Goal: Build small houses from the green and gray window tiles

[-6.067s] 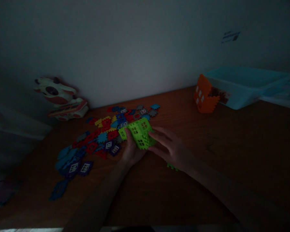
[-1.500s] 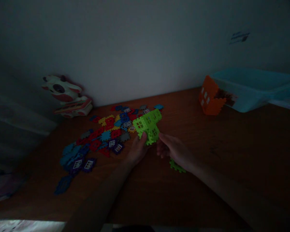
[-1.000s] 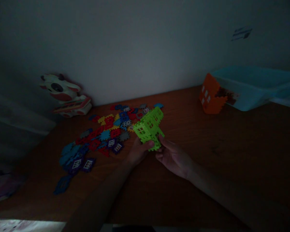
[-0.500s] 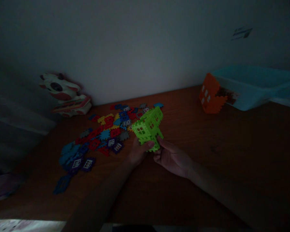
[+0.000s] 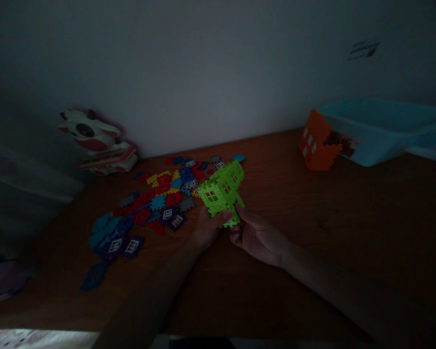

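Note:
A lime-green structure of interlocking plastic building panels (image 5: 223,191), with window cut-outs and toothed edges, is held tilted above the table. My left hand (image 5: 209,228) is closed round its lower left side, thumb pressed on the front. At its lower right edge, my right hand (image 5: 257,235) pinches it between thumb and curled fingers. The fingers behind the panels are hidden. Loose panels lie on the table to the left, among them purple ones with white window grids (image 5: 177,221), red ones (image 5: 141,216) and light blue ones (image 5: 158,202).
An orange panel structure (image 5: 316,143) stands at the right, in front of a pale blue plastic bin (image 5: 381,140). A cow-shaped toy (image 5: 94,140) sits at the back left against the wall (image 5: 218,72). The brown wooden table (image 5: 276,300) runs beneath everything.
The green structure and both hands have barely shifted; the right thumb sits very slightly further left. Everything else is still.

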The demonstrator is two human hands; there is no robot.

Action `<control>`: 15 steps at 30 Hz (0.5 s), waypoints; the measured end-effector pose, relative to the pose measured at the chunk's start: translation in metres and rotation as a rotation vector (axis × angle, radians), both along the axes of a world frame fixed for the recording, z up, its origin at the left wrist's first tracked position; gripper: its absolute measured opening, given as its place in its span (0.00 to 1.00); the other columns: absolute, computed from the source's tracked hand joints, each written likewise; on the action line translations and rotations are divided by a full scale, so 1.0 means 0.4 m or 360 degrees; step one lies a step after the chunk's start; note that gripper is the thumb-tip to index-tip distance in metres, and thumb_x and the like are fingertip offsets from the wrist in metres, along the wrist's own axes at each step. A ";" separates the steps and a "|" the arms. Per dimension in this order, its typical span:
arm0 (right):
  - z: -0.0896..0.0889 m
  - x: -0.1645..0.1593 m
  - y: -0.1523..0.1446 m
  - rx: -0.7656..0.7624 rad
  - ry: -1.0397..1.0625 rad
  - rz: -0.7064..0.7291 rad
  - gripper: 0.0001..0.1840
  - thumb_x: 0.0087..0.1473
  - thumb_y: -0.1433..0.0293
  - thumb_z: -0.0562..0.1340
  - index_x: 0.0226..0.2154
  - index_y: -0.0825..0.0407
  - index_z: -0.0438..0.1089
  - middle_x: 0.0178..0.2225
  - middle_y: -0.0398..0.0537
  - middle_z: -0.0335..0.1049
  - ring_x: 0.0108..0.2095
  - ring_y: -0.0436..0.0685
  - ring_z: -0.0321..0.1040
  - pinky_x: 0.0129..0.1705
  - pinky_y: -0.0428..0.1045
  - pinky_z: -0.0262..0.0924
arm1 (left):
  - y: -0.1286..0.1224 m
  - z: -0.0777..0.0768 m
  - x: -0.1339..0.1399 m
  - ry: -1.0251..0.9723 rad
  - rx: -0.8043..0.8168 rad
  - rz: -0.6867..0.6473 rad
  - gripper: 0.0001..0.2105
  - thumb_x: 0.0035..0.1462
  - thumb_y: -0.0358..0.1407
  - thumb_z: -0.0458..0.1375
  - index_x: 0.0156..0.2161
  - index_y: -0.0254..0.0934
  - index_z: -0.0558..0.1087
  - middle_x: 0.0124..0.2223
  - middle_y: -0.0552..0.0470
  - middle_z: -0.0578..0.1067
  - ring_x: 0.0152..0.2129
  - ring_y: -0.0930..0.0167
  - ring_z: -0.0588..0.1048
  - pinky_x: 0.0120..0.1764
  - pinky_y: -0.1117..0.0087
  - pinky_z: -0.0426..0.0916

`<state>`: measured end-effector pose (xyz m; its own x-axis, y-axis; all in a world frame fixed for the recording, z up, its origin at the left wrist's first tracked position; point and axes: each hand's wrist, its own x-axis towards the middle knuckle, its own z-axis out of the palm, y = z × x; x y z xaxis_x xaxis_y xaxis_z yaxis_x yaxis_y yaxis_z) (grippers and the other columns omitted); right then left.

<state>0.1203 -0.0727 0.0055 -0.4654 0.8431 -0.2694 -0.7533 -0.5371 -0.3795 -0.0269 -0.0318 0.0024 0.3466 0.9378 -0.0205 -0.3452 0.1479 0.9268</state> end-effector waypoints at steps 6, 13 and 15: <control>0.005 0.001 0.004 0.0010 -0.0026 -0.0080 0.18 0.44 0.65 0.77 0.35 0.53 0.74 0.29 0.38 0.70 0.26 0.44 0.61 0.30 0.42 0.59 | 0.009 -0.001 0.002 0.0037 0.0014 -0.0051 0.24 0.40 0.47 0.74 0.40 0.33 0.78 0.36 0.44 0.81 0.29 0.66 0.79 0.34 0.66 0.73; 0.000 0.003 0.002 0.0009 -0.0026 -0.0036 0.18 0.43 0.66 0.78 0.33 0.54 0.73 0.27 0.39 0.69 0.26 0.44 0.60 0.29 0.42 0.59 | 0.009 -0.009 -0.010 0.0078 0.0070 -0.0166 0.25 0.37 0.43 0.76 0.40 0.31 0.78 0.32 0.46 0.81 0.23 0.70 0.76 0.30 0.68 0.72; -0.004 0.004 0.001 -0.0012 -0.0025 -0.0029 0.17 0.43 0.66 0.77 0.33 0.53 0.73 0.27 0.38 0.69 0.25 0.45 0.60 0.29 0.43 0.58 | 0.010 -0.012 -0.013 0.0095 0.0077 -0.0145 0.25 0.38 0.43 0.76 0.41 0.31 0.78 0.35 0.44 0.81 0.26 0.68 0.78 0.32 0.67 0.73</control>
